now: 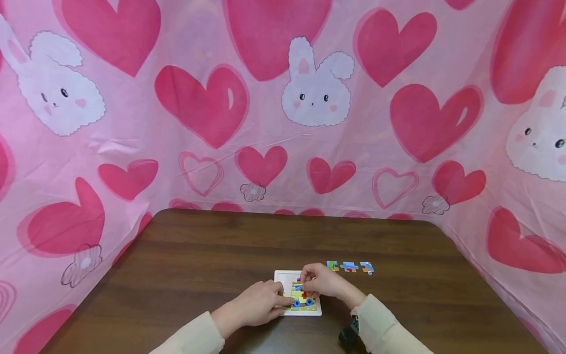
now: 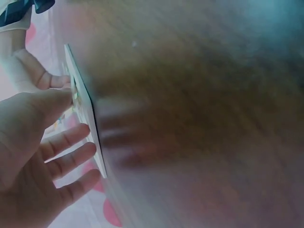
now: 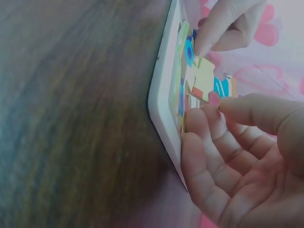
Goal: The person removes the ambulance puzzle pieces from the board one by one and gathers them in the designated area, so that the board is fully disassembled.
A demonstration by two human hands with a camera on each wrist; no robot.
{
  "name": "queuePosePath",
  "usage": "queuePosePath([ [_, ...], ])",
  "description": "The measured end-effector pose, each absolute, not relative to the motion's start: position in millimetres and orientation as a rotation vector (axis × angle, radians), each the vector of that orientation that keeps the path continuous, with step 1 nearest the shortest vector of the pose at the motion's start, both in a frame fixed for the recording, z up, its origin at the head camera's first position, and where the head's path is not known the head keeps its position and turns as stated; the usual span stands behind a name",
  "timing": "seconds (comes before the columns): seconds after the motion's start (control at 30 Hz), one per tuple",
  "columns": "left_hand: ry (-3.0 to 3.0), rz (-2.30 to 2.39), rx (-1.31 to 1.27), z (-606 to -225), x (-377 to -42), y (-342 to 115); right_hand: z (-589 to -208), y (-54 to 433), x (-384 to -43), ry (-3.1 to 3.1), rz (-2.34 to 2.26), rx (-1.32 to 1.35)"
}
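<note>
A white puzzle tray (image 1: 283, 277) lies on the table with joined pieces showing a yellow vehicle (image 1: 297, 296) with blue wheels and a red cross. At the tray's left side, my left hand (image 1: 258, 302) rests with its index finger extended onto the pieces; in the left wrist view its fingers spread along the tray's edge. My right hand (image 1: 325, 281) is over the tray's right side. There, thumb and fingertips pinch a puzzle piece with a pink part (image 3: 213, 99), mostly covered by the fingers. Beside it a blue-striped piece (image 3: 222, 87) shows.
Beyond the right hand, three loose puzzle pieces lie in a row: a green one (image 1: 332, 266), a blue one (image 1: 349, 267) and a blue-and-orange one (image 1: 366, 267). The brown wooden table (image 1: 199, 255) meets a pink heart-and-rabbit cloth at its back and sides.
</note>
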State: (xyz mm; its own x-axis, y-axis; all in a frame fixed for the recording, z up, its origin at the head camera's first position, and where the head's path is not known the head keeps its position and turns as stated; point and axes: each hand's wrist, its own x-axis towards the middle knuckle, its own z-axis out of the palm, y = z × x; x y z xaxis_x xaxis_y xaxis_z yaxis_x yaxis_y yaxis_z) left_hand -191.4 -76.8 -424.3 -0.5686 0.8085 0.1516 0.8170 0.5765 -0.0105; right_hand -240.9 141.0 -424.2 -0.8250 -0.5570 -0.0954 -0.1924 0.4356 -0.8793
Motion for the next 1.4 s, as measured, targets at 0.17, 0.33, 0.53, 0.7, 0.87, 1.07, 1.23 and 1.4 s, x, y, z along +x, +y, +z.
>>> queuePosePath([
  [0.17,-2.689,-0.050,-1.367,-422.6,-189.2,-76.2,-422.1,141.9,-239.6,2.306,-1.357,-0.653],
  [0.33,-2.650,0.049,-1.363,-421.7,-187.6,-75.0,-420.5,141.8,-239.3,2.282,-1.363,-0.690],
  [0.53,-2.638,0.075,-1.358,-422.7,-187.3,-75.2,-423.3,143.0,-240.1,2.322,-1.304,-0.781],
  [0.7,-2.662,0.053,-1.357,-422.0,-187.1,-75.5,-423.3,143.3,-239.8,2.336,-1.264,-0.841],
  [0.87,-2.665,0.057,-1.355,-420.5,-185.8,-75.4,-423.1,143.7,-240.5,2.366,-1.178,-0.936],
  [1.07,-2.667,0.080,-1.352,-419.3,-184.4,-74.9,-423.0,144.1,-240.4,2.348,-1.169,-0.960],
  [1.23,-2.661,0.098,-1.355,-418.0,-183.3,-74.5,-422.2,144.1,-239.6,2.343,-1.182,-0.959],
  [1.4,-2.651,0.107,-1.358,-417.0,-182.5,-74.4,-422.4,143.0,-239.1,2.337,-1.185,-0.973],
])
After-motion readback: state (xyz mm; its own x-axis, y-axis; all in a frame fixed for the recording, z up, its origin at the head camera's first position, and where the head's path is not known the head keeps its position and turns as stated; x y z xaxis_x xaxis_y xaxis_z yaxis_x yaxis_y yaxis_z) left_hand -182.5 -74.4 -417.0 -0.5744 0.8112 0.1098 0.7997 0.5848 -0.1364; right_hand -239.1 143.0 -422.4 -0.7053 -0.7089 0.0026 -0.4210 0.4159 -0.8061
